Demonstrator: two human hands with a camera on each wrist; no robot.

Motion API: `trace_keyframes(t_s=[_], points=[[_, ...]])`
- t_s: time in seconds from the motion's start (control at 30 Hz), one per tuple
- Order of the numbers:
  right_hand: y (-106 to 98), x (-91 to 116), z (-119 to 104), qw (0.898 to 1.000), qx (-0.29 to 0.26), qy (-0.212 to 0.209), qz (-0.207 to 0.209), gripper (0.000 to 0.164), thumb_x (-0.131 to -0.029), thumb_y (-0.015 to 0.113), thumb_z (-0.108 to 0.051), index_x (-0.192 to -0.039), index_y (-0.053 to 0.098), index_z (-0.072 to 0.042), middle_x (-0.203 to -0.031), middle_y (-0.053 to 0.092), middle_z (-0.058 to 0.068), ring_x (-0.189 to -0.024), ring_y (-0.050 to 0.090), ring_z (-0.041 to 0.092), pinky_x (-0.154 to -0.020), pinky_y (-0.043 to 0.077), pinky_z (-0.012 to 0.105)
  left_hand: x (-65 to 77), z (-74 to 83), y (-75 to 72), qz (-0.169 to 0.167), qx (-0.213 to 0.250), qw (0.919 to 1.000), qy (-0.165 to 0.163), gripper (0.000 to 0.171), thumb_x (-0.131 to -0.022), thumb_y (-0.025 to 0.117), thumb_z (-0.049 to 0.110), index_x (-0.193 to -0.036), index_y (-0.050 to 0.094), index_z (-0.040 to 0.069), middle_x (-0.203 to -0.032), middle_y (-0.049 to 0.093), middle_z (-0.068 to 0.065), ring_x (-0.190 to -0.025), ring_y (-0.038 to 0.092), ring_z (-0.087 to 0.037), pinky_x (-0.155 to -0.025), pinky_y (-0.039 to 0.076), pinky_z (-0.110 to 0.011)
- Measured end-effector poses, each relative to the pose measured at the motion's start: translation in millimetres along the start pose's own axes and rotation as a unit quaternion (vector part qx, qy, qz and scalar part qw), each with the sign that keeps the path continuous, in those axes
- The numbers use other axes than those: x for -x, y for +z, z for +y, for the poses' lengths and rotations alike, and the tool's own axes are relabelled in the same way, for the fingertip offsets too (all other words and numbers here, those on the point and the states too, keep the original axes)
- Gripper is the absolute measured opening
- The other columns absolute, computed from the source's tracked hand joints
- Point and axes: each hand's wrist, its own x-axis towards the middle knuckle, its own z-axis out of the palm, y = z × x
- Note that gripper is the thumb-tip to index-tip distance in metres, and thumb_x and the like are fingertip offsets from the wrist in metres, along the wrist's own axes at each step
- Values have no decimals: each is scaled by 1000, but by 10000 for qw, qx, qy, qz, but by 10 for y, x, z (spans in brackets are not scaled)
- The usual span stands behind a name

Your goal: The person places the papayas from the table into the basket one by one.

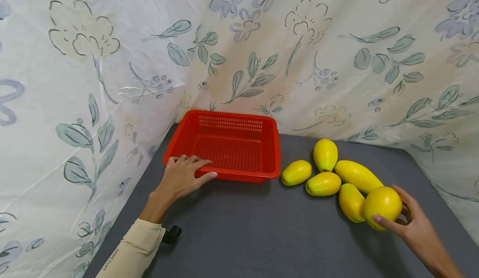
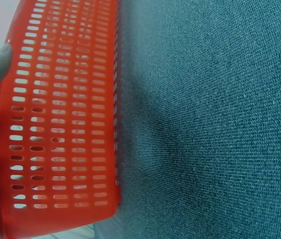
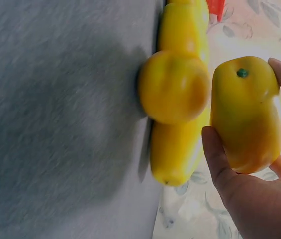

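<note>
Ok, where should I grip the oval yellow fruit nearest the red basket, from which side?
Probably round its middle: the oval yellow fruit lies on its side, so pinch across its narrower width, from above and the near side. Bare tabletop lies in front, while the red plastic basket and another yellow fruit sit close to its ends.

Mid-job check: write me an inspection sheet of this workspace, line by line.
Surface: grey tabletop, fabric-like texture.
Job's things: red basket; to its right, five yellow fruits on the tabletop; a sixth yellow fruit, raised.
Clutter: small black object beside the left sleeve; identity unclear.
Hands: left hand rests on the basket's near-left rim; right hand grips the sixth yellow fruit.
Cables: nothing seen.
Surroundings: floral fabric behind and on both sides.
</note>
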Motion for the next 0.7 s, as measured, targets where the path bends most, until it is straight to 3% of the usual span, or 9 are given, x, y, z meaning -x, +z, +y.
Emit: trace_keyframes(t_s=[0.3,0.53,0.7], points=[[64,19,-205,9990,-217,-307,-241,100,-89,69,-41,-153,-7,-39,-157,4,30,-118,38,44,-66,50,21,-12,-15,-4,-23,19,10000,14,67,-85,40,78,-133,60,35,-127,62,-5,-108,55,-30,-91,33,-54],[165,39,-344,9975,-233,-669,-56,98,-88,71,-38,-154,-2,-40,-161,3,18,-129,29,40,-70,42,11,-1,-39,-15,-34,7,10000,28,66,-85,40,78,-133,59,37,-127,62,-4,-107,56,-29,-91,33,-53],[193,53,-455,9961,-349,-776,-247,94,-91,69,-35,-153,-1,-42,-162,2,15,-130,31,40,-73,43,11,9,-65,-13,-36,13,10000,55,66,-85,40,78,-134,59,37,-127,62,-4,-107,56,-29,-90,33,-53]])
